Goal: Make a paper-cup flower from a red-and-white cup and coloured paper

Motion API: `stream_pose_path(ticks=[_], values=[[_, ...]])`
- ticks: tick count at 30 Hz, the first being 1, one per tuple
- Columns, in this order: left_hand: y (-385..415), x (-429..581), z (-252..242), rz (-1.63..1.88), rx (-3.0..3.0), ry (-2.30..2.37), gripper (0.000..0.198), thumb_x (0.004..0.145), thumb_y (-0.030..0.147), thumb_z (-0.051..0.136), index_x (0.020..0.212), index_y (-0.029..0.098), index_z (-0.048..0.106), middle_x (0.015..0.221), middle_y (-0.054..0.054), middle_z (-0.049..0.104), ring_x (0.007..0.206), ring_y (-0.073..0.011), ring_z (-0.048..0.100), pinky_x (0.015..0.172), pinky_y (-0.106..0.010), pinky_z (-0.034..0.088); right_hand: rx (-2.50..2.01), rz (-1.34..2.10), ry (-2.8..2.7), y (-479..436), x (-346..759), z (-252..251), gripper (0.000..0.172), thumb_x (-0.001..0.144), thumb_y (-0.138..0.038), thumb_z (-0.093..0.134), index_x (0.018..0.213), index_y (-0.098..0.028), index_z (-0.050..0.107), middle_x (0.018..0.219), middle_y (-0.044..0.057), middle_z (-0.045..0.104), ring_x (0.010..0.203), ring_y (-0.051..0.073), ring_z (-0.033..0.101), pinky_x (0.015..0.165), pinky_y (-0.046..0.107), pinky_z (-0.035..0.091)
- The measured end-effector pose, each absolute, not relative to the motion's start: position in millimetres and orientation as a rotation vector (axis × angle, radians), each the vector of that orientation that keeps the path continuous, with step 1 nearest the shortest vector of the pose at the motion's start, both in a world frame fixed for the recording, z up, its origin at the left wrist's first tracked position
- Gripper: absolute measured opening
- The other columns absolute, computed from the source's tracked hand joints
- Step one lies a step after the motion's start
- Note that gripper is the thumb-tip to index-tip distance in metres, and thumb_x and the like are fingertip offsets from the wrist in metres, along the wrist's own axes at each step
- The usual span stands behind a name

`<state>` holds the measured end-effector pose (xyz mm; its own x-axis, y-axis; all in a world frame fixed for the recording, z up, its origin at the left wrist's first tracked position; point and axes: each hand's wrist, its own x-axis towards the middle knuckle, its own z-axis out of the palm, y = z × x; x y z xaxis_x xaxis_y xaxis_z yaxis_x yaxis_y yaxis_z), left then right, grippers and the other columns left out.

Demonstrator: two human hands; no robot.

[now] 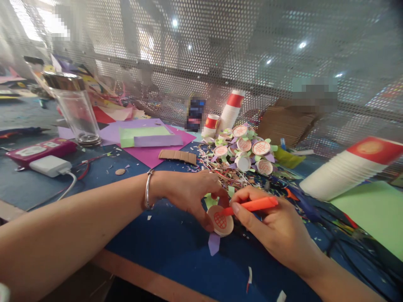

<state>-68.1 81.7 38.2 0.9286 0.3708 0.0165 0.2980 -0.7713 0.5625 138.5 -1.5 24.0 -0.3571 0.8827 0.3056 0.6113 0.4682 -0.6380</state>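
My left hand (192,191), a silver bangle at its wrist, grips the rim of a small round paper cup base (222,224) between thumb and fingers. An orange-red criss-cross grid is drawn on its face, a pointed purple paper tab (214,244) sticks out below and a green tab (211,202) above. My right hand (277,228) is closed around an orange marker (256,204), whose tip is at the grid. Behind the hands lies a pile of similar cup bases (244,145) with green and purple tabs, several bearing orange drawings.
Paper scraps (233,178) litter the blue table (163,260). Stacked paper cups (349,172) lean at right over green paper (374,218); another stack (231,111) stands behind the pile. Leftward are a glass bottle (75,113), a power strip (40,149), a white charger (51,165) and coloured sheets (147,157).
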Motion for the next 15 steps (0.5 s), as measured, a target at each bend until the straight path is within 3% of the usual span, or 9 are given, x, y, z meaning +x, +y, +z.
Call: stream_pose_path(ticks=[15], values=[[80.2, -67.6, 41.5, 0.109, 2.551, 0.508, 0.049, 0.066, 0.039, 0.084, 0.106, 0.016, 0.069, 0.101, -0.006, 0.064, 0.094, -0.0218, 0.056, 0.08, -0.031, 0.044, -1.225, 0.563, -2.118, -0.3, 138.5, 21.6, 0.016, 0.094, -0.026, 0.054, 0.08, -0.022, 0.062, 0.079, 0.0, 0.068, 0.07, 0.015, 0.062, 0.065, 0.027, 0.048]])
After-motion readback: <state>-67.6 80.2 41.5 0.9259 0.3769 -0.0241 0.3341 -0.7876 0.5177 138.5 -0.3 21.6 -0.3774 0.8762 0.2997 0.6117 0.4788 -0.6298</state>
